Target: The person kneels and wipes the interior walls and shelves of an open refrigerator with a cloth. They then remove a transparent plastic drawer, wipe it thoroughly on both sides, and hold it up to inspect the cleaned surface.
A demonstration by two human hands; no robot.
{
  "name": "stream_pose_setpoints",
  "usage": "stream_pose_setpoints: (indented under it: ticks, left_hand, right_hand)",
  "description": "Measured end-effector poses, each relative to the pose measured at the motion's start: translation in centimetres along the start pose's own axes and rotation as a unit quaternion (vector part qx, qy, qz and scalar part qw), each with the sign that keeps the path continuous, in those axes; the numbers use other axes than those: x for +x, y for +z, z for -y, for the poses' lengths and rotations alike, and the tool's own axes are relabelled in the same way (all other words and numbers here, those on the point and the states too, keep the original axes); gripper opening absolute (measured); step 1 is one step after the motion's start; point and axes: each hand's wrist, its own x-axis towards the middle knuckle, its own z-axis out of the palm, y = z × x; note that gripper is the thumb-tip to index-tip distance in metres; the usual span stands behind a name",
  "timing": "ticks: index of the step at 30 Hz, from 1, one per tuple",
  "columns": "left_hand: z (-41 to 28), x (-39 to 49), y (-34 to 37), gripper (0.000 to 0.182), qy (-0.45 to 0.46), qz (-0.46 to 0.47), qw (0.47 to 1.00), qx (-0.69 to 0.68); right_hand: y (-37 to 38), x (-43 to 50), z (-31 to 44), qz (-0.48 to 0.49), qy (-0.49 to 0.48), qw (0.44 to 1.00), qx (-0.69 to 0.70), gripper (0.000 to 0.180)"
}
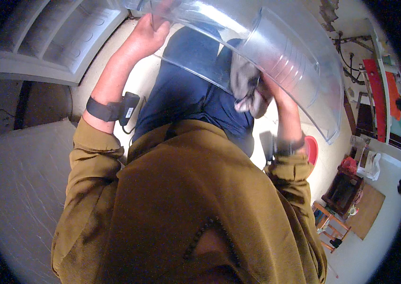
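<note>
A large clear plastic drawer or bin (221, 32) is held up at the top of the view, tilted above my knees. My left hand (154, 33) grips its edge at the upper left, with the thumb showing near the rim. On the other side my right hand (268, 81), partly seen through the plastic, holds a bunched grey cloth (245, 72) against the bin's wall. The cloth hangs down below the near edge. Both wrists wear black straps with small devices.
An open white appliance door with shelves (80, 39) stands at upper left. A red basin (312, 151) sits on the floor beside my right forearm. Farther right are a dark crate (342, 193), a wooden stool (331, 227) and a flat brown board (372, 209).
</note>
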Motion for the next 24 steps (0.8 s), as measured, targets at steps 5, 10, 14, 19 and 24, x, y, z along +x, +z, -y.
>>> stream_pose_setpoints:
  ticks: [5,10,14,19,24]
  left_hand:
    - [0.1,0.3,-0.1,0.043,0.034,-0.022,0.999,-0.001]
    - [-1.1,0.7,-0.8,0.051,0.075,-0.045,0.995,0.053]
    - [-2.3,1.0,-1.4,0.060,0.127,0.027,0.991,0.011]
    - [-2.5,1.8,-1.3,0.055,0.107,-0.015,0.994,0.000]
    - [-1.8,1.8,-2.2,0.065,0.106,0.041,0.993,0.028]
  right_hand:
    - [4.9,3.9,-2.8,0.094,0.065,0.987,-0.112,0.044]
    - [5.4,1.8,3.5,0.071,-0.011,0.997,-0.003,0.046]
    - [3.2,-1.7,7.2,0.102,-0.112,0.985,0.083,0.051]
    - [-1.9,-4.0,5.8,0.174,-0.128,0.958,0.187,0.054]
    - [-7.7,-9.2,2.2,0.224,-0.007,0.917,0.329,0.054]
